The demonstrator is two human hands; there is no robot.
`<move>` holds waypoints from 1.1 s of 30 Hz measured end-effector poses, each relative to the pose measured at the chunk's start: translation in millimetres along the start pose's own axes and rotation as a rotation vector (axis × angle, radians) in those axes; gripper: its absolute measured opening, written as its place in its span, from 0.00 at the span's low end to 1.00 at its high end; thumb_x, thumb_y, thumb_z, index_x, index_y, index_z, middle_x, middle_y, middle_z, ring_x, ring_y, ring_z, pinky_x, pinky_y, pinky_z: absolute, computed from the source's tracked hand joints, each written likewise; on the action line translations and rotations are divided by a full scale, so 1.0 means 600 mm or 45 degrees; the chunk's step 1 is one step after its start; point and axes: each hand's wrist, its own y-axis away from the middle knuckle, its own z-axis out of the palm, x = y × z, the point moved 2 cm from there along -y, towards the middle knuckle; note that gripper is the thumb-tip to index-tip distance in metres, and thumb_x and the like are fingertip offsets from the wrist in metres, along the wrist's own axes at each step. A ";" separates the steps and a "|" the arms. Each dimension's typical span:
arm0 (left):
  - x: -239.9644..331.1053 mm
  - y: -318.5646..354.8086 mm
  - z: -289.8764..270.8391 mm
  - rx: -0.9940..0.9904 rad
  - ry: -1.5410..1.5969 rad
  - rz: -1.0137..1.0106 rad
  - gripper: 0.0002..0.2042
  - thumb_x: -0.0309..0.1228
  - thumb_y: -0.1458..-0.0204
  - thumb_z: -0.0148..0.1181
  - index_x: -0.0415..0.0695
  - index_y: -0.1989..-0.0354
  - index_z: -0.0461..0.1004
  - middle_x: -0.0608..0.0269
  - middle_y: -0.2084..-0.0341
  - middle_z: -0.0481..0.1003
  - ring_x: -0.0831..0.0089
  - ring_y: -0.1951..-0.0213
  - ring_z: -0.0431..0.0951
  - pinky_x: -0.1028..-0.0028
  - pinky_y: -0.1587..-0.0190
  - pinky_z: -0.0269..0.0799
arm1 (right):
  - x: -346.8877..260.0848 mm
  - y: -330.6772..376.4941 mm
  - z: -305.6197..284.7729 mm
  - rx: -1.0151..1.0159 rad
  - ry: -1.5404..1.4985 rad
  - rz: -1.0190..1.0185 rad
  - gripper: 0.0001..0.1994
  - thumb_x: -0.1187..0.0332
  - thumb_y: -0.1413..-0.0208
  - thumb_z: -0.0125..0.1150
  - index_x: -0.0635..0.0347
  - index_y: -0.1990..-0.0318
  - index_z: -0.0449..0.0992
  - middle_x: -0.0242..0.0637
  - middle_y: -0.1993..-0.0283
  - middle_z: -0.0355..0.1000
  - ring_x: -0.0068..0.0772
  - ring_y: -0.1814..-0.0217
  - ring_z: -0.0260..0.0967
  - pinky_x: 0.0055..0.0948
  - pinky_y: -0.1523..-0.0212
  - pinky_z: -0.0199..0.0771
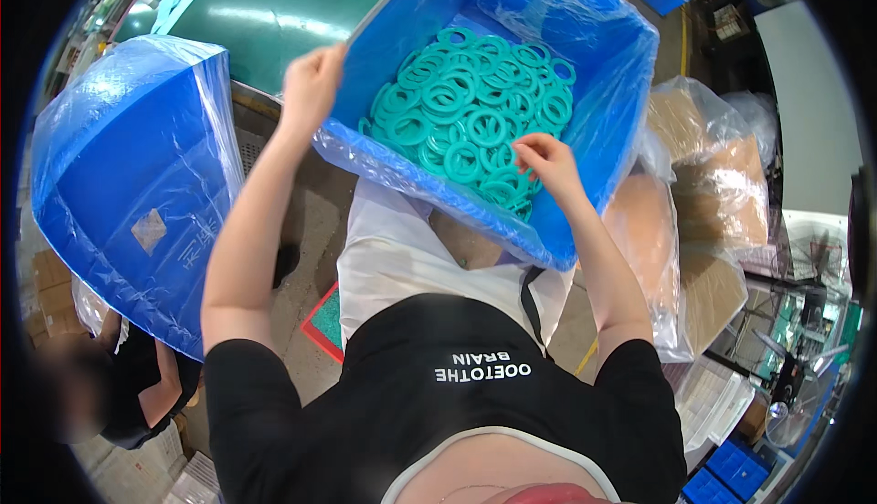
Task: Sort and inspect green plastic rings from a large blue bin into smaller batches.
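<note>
My left grip [312, 86] is clenched on the left rim of a large, deep blue plastic bin [610, 93], which sits at a slant across the upper middle of the frame. Clear crinkled plastic film [402, 178] covers the near rim and shows on the far wall too. Inside the bin, at the upper centre of the frame, lies a loose heap of flat turquoise rings [461, 93], overlapping at many angles, with bare blue floor and wall to their right.

My right grip [552, 164] is inside the bin, right of the frame's centre, fingers curled at the heap's lower right edge. I cannot tell whether a ring is pinched there or my fingertips merely hover against the pile.

At the upper left of the frame is a shiny green table [265, 43], with pale blue strips [185, 0] near its far left. Below it, along the left side, a 2nd big blue plastic bin [128, 171], wrapped in clear film, stands tilted. At the lower left, another person's bare arm [163, 385] shows beneath it. Brown cardboard boxes [731, 180] in clear plastic stand at the right, and 2 small blue containers [728, 475] lie at the lower right.
</note>
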 end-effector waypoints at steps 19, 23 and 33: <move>-0.091 -0.106 -0.025 0.307 -0.731 0.358 0.16 0.35 0.44 0.53 0.39 0.81 0.67 0.56 0.84 0.63 0.61 0.81 0.65 0.68 0.77 0.60 | 0.302 -0.348 0.220 -0.424 1.810 -0.357 0.17 0.64 0.60 0.63 0.57 0.60 0.74 0.39 0.53 0.70 0.34 0.48 0.66 0.47 0.37 0.49; -0.088 -0.117 -0.014 0.310 -0.668 0.381 0.16 0.35 0.44 0.53 0.39 0.81 0.65 0.56 0.85 0.60 0.64 0.83 0.62 0.69 0.78 0.58 | 0.292 -0.365 0.153 -0.105 1.467 -0.250 0.18 0.61 0.60 0.65 0.59 0.61 0.73 0.42 0.69 0.74 0.42 0.63 0.73 0.48 0.42 0.52; -0.089 -0.111 -0.020 0.324 -0.714 0.304 0.16 0.38 0.47 0.54 0.43 0.83 0.68 0.60 0.84 0.66 0.61 0.80 0.68 0.68 0.77 0.62 | 0.227 -0.314 0.164 -0.235 1.480 -0.297 0.20 0.63 0.63 0.69 0.51 0.58 0.74 0.41 0.63 0.75 0.38 0.55 0.71 0.47 0.44 0.53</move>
